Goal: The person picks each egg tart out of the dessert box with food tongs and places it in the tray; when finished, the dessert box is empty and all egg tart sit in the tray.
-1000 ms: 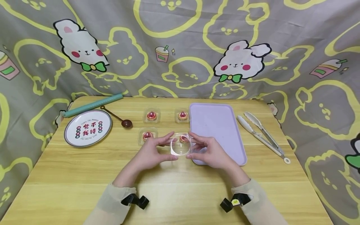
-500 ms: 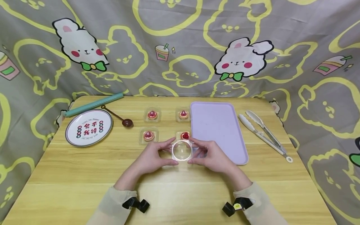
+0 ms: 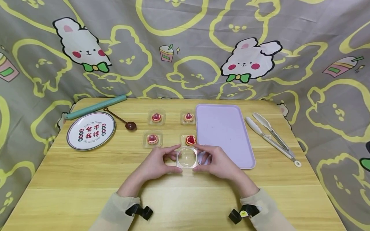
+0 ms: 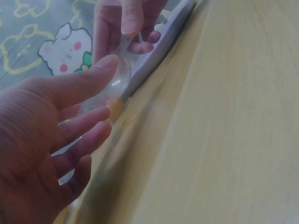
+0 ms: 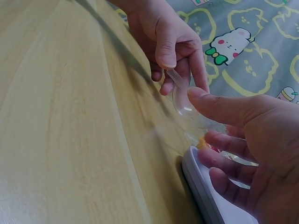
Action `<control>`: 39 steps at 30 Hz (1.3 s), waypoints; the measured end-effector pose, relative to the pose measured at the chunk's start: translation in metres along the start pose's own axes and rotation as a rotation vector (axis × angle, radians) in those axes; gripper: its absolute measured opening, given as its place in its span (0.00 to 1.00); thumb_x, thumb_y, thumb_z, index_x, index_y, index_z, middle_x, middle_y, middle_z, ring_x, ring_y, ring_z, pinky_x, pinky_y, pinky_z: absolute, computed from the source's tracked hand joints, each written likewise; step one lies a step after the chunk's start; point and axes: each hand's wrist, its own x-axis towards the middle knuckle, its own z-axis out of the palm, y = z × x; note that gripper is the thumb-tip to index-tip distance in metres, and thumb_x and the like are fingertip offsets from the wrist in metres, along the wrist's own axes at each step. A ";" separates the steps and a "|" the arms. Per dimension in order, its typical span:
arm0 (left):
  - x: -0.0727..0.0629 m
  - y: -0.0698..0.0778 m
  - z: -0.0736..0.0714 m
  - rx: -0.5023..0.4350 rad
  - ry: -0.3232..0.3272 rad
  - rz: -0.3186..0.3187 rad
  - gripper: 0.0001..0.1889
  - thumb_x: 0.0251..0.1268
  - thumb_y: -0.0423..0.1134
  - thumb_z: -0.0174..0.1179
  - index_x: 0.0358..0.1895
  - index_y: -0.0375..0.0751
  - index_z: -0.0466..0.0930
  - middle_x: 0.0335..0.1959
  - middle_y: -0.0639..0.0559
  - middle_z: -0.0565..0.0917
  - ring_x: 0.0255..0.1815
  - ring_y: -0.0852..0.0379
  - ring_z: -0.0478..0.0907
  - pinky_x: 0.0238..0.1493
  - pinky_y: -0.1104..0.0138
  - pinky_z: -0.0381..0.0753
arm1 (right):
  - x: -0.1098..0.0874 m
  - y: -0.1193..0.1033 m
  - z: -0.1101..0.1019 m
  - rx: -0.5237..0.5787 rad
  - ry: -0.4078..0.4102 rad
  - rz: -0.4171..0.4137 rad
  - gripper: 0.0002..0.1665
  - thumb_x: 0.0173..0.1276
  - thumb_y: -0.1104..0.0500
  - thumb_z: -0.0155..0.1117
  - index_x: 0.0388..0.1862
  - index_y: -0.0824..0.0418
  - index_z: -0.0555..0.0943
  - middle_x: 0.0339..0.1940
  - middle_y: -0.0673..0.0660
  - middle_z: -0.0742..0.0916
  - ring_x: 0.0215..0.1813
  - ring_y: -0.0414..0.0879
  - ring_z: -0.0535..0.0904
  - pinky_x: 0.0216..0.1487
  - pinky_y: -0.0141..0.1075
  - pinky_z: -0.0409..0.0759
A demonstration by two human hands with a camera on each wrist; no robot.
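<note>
Between my left hand (image 3: 157, 164) and right hand (image 3: 216, 164) I hold a clear plastic box lid (image 3: 187, 158) with a round dome. Each hand pinches one side of it, thumb on the near edge and forefinger on the far edge. In the left wrist view, the lid's dome (image 4: 120, 77) hangs downward above the wooden table. Just beyond it a small red-topped tart (image 3: 190, 140) sits uncovered in its clear tray. Three similar tarts in clear boxes lie near it: one to the left (image 3: 153, 139) and two behind, left (image 3: 156, 117) and right (image 3: 189, 117).
A lilac tray (image 3: 224, 134) lies right of the tarts, partly behind my right hand. Farther right are tongs (image 3: 268, 136). To the left are a white plate (image 3: 91, 131), a brown spoon (image 3: 131, 125) and a teal rolled item (image 3: 96, 106). A patterned curtain (image 3: 190, 38) surrounds the table.
Both hands have drawn the lid toward me and tipped it flatter. The front right tart, earlier seen through the lid, now shows uncovered.
</note>
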 end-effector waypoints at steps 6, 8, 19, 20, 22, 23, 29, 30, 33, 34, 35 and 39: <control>0.002 -0.003 0.000 0.036 -0.016 0.001 0.49 0.46 0.46 0.87 0.75 0.41 0.76 0.44 0.59 0.89 0.44 0.61 0.86 0.51 0.62 0.86 | 0.001 0.005 0.001 -0.068 0.000 -0.038 0.47 0.52 0.55 0.91 0.70 0.65 0.81 0.45 0.50 0.86 0.36 0.49 0.82 0.34 0.40 0.83; 0.003 -0.004 0.000 0.058 -0.019 0.000 0.48 0.46 0.47 0.87 0.75 0.41 0.76 0.44 0.60 0.88 0.43 0.61 0.85 0.50 0.63 0.86 | 0.002 0.006 0.001 -0.091 -0.003 -0.044 0.47 0.51 0.55 0.91 0.70 0.66 0.80 0.45 0.51 0.86 0.36 0.49 0.82 0.35 0.40 0.83; 0.007 -0.004 0.000 0.086 -0.027 -0.003 0.47 0.46 0.44 0.88 0.74 0.41 0.77 0.42 0.60 0.88 0.40 0.61 0.85 0.47 0.65 0.86 | 0.003 0.009 0.000 -0.121 -0.006 -0.046 0.46 0.52 0.54 0.91 0.68 0.68 0.81 0.45 0.52 0.86 0.37 0.48 0.81 0.35 0.38 0.81; 0.007 -0.004 -0.001 0.077 -0.027 -0.006 0.47 0.46 0.44 0.88 0.74 0.41 0.77 0.43 0.60 0.88 0.40 0.61 0.85 0.47 0.65 0.86 | 0.004 0.009 0.000 -0.121 -0.006 -0.047 0.46 0.52 0.54 0.91 0.68 0.68 0.81 0.45 0.52 0.86 0.37 0.48 0.81 0.35 0.38 0.81; 0.006 -0.004 -0.001 0.064 -0.026 -0.008 0.47 0.46 0.43 0.87 0.74 0.41 0.77 0.44 0.59 0.88 0.41 0.60 0.86 0.48 0.65 0.87 | 0.004 0.010 0.000 -0.121 -0.004 -0.046 0.46 0.52 0.55 0.91 0.68 0.69 0.81 0.45 0.52 0.86 0.37 0.48 0.81 0.35 0.38 0.81; 0.006 -0.004 -0.002 0.059 -0.027 -0.009 0.47 0.47 0.43 0.87 0.74 0.41 0.77 0.44 0.59 0.88 0.41 0.60 0.86 0.48 0.65 0.87 | 0.004 0.010 0.000 -0.121 -0.004 -0.045 0.46 0.52 0.55 0.91 0.68 0.69 0.81 0.45 0.52 0.86 0.37 0.48 0.81 0.35 0.38 0.81; 0.002 -0.004 -0.008 0.068 -0.016 -0.010 0.46 0.48 0.46 0.87 0.73 0.40 0.77 0.49 0.58 0.89 0.44 0.60 0.86 0.50 0.63 0.87 | 0.003 0.006 -0.001 -0.112 -0.008 -0.028 0.48 0.51 0.53 0.91 0.68 0.69 0.80 0.45 0.51 0.86 0.37 0.49 0.81 0.34 0.41 0.82; 0.001 -0.004 -0.010 0.073 -0.013 -0.012 0.46 0.48 0.47 0.86 0.73 0.39 0.77 0.50 0.58 0.89 0.45 0.59 0.86 0.51 0.62 0.86 | 0.003 0.005 -0.002 -0.108 -0.008 -0.024 0.48 0.51 0.53 0.91 0.69 0.69 0.80 0.46 0.52 0.86 0.37 0.49 0.81 0.34 0.40 0.82; -0.003 -0.002 -0.017 0.090 0.003 -0.017 0.45 0.49 0.48 0.85 0.73 0.40 0.78 0.53 0.57 0.89 0.47 0.58 0.86 0.53 0.60 0.86 | 0.002 0.002 -0.004 -0.104 -0.005 -0.010 0.48 0.52 0.53 0.91 0.69 0.69 0.80 0.46 0.52 0.86 0.36 0.49 0.81 0.33 0.37 0.81; -0.005 -0.001 -0.020 0.096 0.012 -0.014 0.45 0.50 0.49 0.85 0.73 0.40 0.78 0.53 0.56 0.89 0.48 0.57 0.86 0.53 0.59 0.86 | 0.002 0.001 -0.004 -0.104 -0.004 -0.008 0.47 0.52 0.53 0.91 0.68 0.69 0.81 0.47 0.53 0.86 0.36 0.49 0.81 0.32 0.36 0.81; -0.007 0.000 -0.023 0.098 0.021 -0.011 0.44 0.51 0.48 0.85 0.72 0.39 0.78 0.54 0.55 0.89 0.49 0.56 0.86 0.52 0.57 0.86 | 0.002 0.000 -0.005 -0.105 -0.001 -0.007 0.47 0.52 0.53 0.91 0.68 0.69 0.81 0.47 0.53 0.86 0.36 0.49 0.81 0.32 0.35 0.80; -0.015 0.003 -0.037 0.110 0.086 0.011 0.40 0.54 0.46 0.84 0.71 0.40 0.80 0.54 0.53 0.90 0.50 0.53 0.86 0.48 0.51 0.86 | 0.005 -0.005 -0.009 -0.112 0.006 -0.015 0.46 0.53 0.53 0.90 0.68 0.69 0.80 0.47 0.55 0.86 0.36 0.51 0.82 0.31 0.35 0.81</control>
